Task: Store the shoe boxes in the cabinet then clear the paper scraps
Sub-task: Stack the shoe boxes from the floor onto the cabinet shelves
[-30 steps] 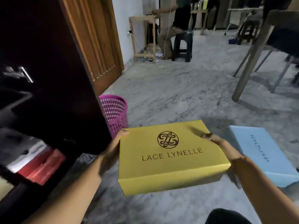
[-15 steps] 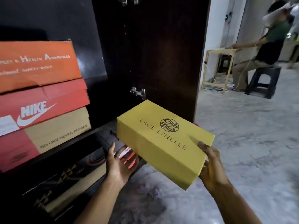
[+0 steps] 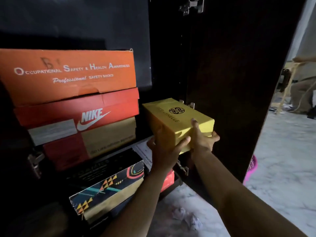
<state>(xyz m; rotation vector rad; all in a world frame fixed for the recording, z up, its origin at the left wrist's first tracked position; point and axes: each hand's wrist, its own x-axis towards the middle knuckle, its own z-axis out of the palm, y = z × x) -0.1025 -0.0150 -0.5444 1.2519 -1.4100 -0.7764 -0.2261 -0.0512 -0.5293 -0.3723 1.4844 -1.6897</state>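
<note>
- Yellow shoe box (image 3: pixel 177 120) sits in both hands at the cabinet (image 3: pixel 222 65) opening, its far end pointing into the gap right of the stacked boxes, above the shelf edge.
- Left hand (image 3: pixel 164 147) cups the near end from below and the left side, fingers wrapped on it; right hand (image 3: pixel 202 141) grasps the near right corner, thumb laid on the lid.
- To do this step well, the person should probably keep the box level, slide it straight back and watch the door hinge (image 3: pixel 191 105) just beside its far corner.
- Counts: one yellow box in hand; three boxes in the upper stack, namely the orange safety-shoe box (image 3: pixel 68 74), the Nike box (image 3: pixel 77 113) and the red-and-tan box (image 3: pixel 89 144) beneath.
- Below, one patterned box (image 3: pixel 109 185) shows clearly; others there are too dark to count.
- Crumpled paper scraps (image 3: pixel 186 218) on the floor: at least two, blurred.
</note>
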